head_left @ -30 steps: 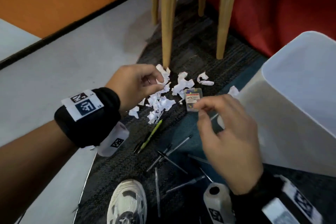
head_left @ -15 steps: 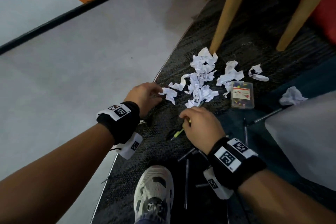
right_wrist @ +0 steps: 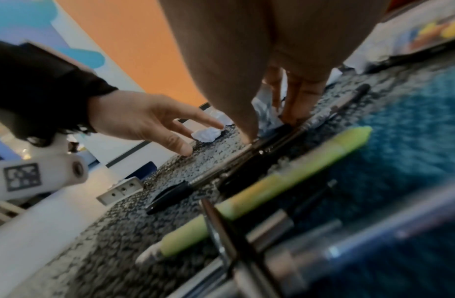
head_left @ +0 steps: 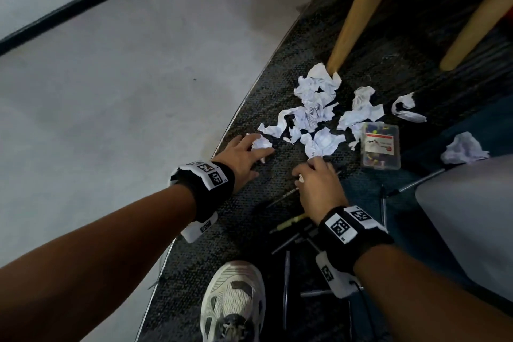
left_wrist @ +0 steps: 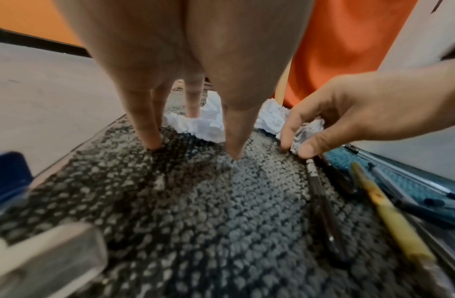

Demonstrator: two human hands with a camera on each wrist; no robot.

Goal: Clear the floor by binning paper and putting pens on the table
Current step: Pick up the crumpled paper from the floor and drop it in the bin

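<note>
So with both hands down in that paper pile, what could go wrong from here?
The right hand pinches a paper scrap directly over a dark pen, so the pen might get swept up and binned. The left hand only touches its crumpled piece with straight fingers and may push it away. The pushpin box lies among scraps.

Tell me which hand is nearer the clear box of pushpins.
Right. The right hand is just left of the pushpin box, gripping a crumpled paper scrap. The left hand lies farther left, beyond the right hand.
</note>
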